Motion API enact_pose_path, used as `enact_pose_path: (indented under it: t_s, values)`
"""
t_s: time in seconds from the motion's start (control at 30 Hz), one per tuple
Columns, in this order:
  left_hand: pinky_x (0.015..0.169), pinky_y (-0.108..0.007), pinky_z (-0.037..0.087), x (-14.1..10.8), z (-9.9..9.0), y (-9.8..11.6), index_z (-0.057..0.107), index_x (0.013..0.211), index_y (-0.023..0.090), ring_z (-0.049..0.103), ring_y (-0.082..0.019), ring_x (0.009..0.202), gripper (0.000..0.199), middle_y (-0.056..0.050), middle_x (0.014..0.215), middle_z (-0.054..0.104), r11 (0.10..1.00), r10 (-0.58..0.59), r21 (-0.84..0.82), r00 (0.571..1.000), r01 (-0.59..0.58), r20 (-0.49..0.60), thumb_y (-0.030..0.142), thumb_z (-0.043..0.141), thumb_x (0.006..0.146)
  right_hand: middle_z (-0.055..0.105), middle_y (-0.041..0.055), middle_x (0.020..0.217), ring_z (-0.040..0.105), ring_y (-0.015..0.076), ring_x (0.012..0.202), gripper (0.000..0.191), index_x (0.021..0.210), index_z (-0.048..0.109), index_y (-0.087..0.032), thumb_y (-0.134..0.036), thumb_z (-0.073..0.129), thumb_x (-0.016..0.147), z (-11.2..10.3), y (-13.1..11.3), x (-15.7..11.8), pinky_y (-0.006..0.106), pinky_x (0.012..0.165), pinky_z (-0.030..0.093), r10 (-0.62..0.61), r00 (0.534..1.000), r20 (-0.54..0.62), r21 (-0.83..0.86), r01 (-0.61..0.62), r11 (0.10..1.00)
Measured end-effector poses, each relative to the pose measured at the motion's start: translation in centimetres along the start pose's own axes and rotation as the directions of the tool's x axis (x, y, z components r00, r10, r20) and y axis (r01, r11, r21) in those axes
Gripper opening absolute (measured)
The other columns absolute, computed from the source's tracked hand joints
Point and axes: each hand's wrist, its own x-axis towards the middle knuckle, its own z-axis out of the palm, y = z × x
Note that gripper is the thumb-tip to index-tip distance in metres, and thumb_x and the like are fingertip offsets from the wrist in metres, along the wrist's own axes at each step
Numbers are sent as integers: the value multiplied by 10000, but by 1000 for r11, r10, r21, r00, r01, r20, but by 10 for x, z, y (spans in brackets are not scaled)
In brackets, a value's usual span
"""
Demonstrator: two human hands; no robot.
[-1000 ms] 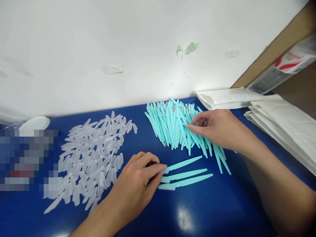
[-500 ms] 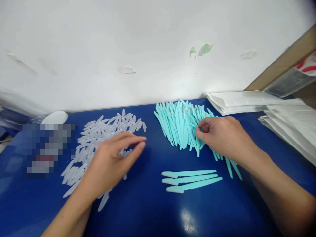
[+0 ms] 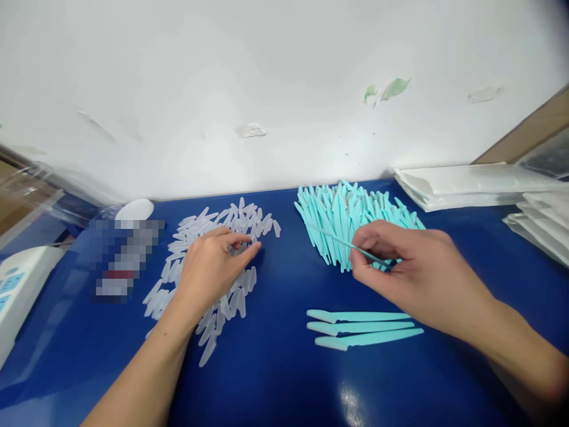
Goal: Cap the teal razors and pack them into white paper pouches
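Observation:
My right hand point(image 3: 400, 267) pinches one thin turquoise stick point(image 3: 333, 238), seen edge-on, its tip pointing left over a heap of like turquoise sticks point(image 3: 329, 219). Three turquoise sticks point(image 3: 373, 327) lie side by side below that hand, each with a wider end at the left. My left hand point(image 3: 217, 258) is over a spread of small translucent caps point(image 3: 240, 296), thumb and forefinger curled towards each other. A small pale piece seems to show at its fingertips, too small to make out.
White plastic bags point(image 3: 462, 184) are stacked at the back right by the white wall point(image 3: 288, 77). A round white lid point(image 3: 136, 210) and a blurred-out patch are at the left. A white device point(image 3: 26, 290) stands at the far left edge of the blue table point(image 3: 284, 379).
My right hand has lifted a turquoise stick off the heap. The fingers of my left hand have drawn closer together. The view has swung left, bringing the white device in.

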Motion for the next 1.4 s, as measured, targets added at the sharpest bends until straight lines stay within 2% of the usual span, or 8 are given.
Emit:
enact_pose_path:
  t_s: [0.17, 0.33, 0.43, 0.57, 0.67, 0.8, 1.07, 1.4]
  values:
    - [657, -345, 441, 3, 8, 12, 833, 833, 238, 659, -238, 705, 261, -47, 801, 754, 999, 22, 34, 1000, -22, 15, 435, 695, 934, 633, 4, 837, 489, 146, 641, 82, 878, 612, -257, -267, 602, 959, 8, 4, 5, 309, 616, 412, -80, 983, 166, 33, 75, 997]
    - [653, -332, 431, -1, 8, 22, 805, 817, 224, 629, -200, 681, 245, -40, 856, 756, 999, 52, -17, 998, -52, 31, 363, 655, 953, 590, -16, 881, 364, 83, 509, 253, 1188, 666, -275, -410, 632, 976, 7, 1, 7, 259, 443, 315, 87, 931, 353, 212, -170, 962]
    - [606, -296, 428, -6, 3, 21, 804, 885, 223, 586, -162, 638, 275, -22, 815, 735, 957, -15, -285, 993, 48, 116, 457, 686, 970, 538, -45, 759, 338, 65, 500, 217, 1027, 719, -238, -431, 724, 927, 9, 0, 7, 218, 424, 306, 126, 881, 457, 364, -314, 877]
    - [635, -222, 516, -10, -1, 16, 781, 1177, 259, 649, -132, 704, 352, 10, 824, 739, 597, -66, -731, 929, 330, 365, 485, 820, 909, 457, -81, 590, 344, 63, 467, 205, 948, 771, -223, -410, 807, 871, 10, 2, 10, 185, 402, 311, 151, 830, 537, 464, -440, 768]
    - [684, -232, 609, -12, -1, 18, 713, 1365, 280, 727, -134, 723, 565, 18, 863, 744, 296, -28, -839, 882, 456, 470, 384, 908, 846, 506, -74, 590, 380, 48, 424, 213, 947, 790, -211, -413, 807, 882, 6, 3, 12, 178, 388, 299, 145, 811, 567, 469, -462, 753]
    - [718, -248, 671, -14, 3, 28, 789, 1216, 222, 789, -165, 749, 476, -9, 851, 771, 126, -114, -863, 871, 490, 478, 369, 952, 793, 510, -67, 574, 396, 38, 403, 303, 862, 762, -178, -471, 752, 941, -1, 7, 12, 172, 397, 321, 55, 749, 661, 467, -468, 750]
    - [745, -217, 676, -21, 16, 45, 778, 999, 164, 761, -137, 768, 322, -15, 787, 787, 177, -291, -939, 927, 294, 235, 368, 940, 809, 493, -81, 516, 369, 28, 373, 441, 1065, 816, -189, -602, 701, 962, -5, 15, 12, 143, 371, 307, 47, 659, 751, 445, -557, 701]
    - [730, -205, 678, -27, 22, 56, 749, 1032, 156, 776, -132, 754, 333, -8, 806, 793, 152, -296, -947, 927, 284, 231, 382, 910, 848, 518, -78, 518, 390, 26, 367, 476, 1050, 810, -190, -642, 710, 937, -6, 9, 14, 136, 370, 328, 93, 648, 756, 408, -577, 707]
